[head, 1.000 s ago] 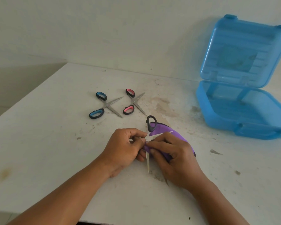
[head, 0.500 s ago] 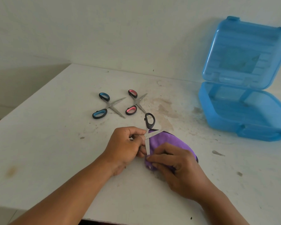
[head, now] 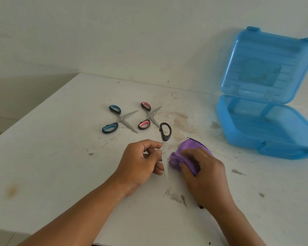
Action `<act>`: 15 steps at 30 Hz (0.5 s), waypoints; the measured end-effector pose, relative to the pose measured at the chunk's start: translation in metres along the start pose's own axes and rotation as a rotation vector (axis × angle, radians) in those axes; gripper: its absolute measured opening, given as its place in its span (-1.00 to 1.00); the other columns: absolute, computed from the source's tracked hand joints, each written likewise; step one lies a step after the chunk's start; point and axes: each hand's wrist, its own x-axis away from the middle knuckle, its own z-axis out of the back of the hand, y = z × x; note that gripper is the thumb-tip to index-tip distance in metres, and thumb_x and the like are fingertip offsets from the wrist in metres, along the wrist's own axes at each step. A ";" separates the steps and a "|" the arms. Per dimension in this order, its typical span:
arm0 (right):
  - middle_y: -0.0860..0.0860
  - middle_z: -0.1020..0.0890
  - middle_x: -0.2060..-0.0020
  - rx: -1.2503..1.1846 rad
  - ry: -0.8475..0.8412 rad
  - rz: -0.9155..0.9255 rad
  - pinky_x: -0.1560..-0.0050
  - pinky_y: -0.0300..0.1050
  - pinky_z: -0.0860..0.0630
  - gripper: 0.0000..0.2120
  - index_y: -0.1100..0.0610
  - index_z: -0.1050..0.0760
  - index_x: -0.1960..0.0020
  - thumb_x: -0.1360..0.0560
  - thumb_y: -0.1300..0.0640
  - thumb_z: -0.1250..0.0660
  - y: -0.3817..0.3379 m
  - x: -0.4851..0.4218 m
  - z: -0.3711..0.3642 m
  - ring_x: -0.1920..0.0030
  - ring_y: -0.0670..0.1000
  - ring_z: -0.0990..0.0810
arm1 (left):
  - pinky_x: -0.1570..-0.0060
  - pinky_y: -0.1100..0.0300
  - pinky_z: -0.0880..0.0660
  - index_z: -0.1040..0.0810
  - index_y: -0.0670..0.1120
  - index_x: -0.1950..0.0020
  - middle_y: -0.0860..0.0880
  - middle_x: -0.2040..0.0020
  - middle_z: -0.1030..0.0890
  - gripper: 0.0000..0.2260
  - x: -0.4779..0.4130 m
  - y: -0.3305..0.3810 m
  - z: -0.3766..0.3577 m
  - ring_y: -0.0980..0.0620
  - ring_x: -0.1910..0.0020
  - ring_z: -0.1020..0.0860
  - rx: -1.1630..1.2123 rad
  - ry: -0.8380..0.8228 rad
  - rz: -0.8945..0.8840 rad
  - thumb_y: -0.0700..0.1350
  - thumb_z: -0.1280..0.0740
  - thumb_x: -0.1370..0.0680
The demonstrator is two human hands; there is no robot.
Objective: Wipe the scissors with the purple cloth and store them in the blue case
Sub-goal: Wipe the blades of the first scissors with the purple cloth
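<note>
Purple cloth is now bunched in the right hand, just beside the black-handled scissors at their 3 o'clock. A second ago it covered the crossing of the blades. Half a second ago it was folded over the tip of the near blade. That blade is now bare and points to 6 o'clock. The right hand is smeared with motion.

Reading: a stroke down the near blade has run off its tip. That blade is probably done for this pass, leaving the other blade or a repeat stroke.

Grip: the left hand pinches the scissors near the pivot between thumb and forefinger, with the other fingers curled under. One black loop stands free of the fingers at 12 o'clock; the second loop is not visible. The blades are spread. The far blade is faint and runs toward 2 o'clock, up to the cloth's upper edge. Blur hides whether it touches the cloth. The right hand's fingers curl over the cloth and hold it down on the white table.

Elsewhere: the blue-handled scissors and pink-handled scissors lie open side by side at 11 o'clock from the hands, apart from the cloth. The blue case sits at 2 o'clock, well apart, with its lid propped upright. I can make out nothing inside the base.

Judgement: wiping of the first pair is still under way and storing has not begun.
</note>
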 end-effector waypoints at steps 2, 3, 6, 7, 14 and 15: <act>-0.21 -0.63 0.18 -0.052 0.019 -0.038 0.13 -0.50 -0.45 -0.86 -0.03 -0.66 0.02 -0.43 0.12 -0.50 -0.008 0.000 -0.004 0.11 -0.19 -0.58 | 0.29 0.10 -0.67 -0.62 -0.09 -0.12 -0.12 0.30 -0.64 -0.83 0.002 -0.001 -0.002 0.02 0.40 -0.66 -0.039 0.003 -0.039 -0.28 -0.34 -0.59; -0.23 -0.63 0.16 -0.078 0.006 -0.027 0.11 -0.48 -0.48 -0.86 -0.03 -0.67 0.01 -0.43 0.11 -0.50 -0.012 0.002 -0.005 0.08 -0.23 -0.58 | 0.26 0.06 -0.68 -0.62 -0.09 -0.13 -0.06 0.33 -0.64 -0.83 0.002 -0.003 -0.002 -0.01 0.38 -0.68 -0.062 0.011 -0.055 -0.27 -0.35 -0.59; -0.20 -0.67 0.04 -0.161 -0.110 0.043 0.07 -0.43 -0.52 -0.79 -0.01 -0.70 -0.07 -0.44 0.13 -0.50 -0.013 0.008 -0.006 0.04 -0.22 -0.63 | 0.25 0.07 -0.69 -0.63 -0.07 -0.13 0.01 0.33 -0.63 -0.84 0.000 -0.007 0.001 -0.01 0.38 -0.70 -0.130 0.046 -0.086 -0.24 -0.36 -0.58; -0.18 -0.66 0.02 -0.180 -0.152 0.070 0.07 -0.42 -0.53 -0.79 0.00 -0.71 -0.08 -0.45 0.14 -0.50 -0.011 0.009 -0.004 0.03 -0.21 -0.63 | 0.27 0.11 -0.68 -0.63 -0.07 -0.14 0.00 0.31 -0.63 -0.83 -0.001 -0.008 0.002 0.01 0.39 -0.69 -0.148 0.047 -0.090 -0.24 -0.36 -0.58; -0.05 -0.64 0.10 -0.127 -0.084 0.163 0.12 -0.47 -0.45 -0.85 0.07 -0.72 -0.05 -0.50 0.20 -0.45 -0.009 0.003 -0.016 0.11 -0.21 -0.58 | 0.35 0.13 -0.65 -0.62 -0.11 -0.14 -0.05 0.31 -0.62 -0.83 -0.001 -0.007 -0.001 0.04 0.43 -0.65 -0.113 0.007 -0.040 -0.26 -0.35 -0.58; -0.06 -0.64 0.11 -0.135 -0.103 0.174 0.14 -0.43 -0.47 -0.85 0.06 -0.72 -0.04 -0.51 0.21 -0.45 -0.008 0.005 -0.016 0.13 -0.20 -0.58 | 0.35 0.12 -0.65 -0.62 -0.10 -0.14 -0.06 0.31 -0.62 -0.83 0.000 -0.007 0.000 0.03 0.44 -0.65 -0.112 0.016 -0.037 -0.26 -0.36 -0.58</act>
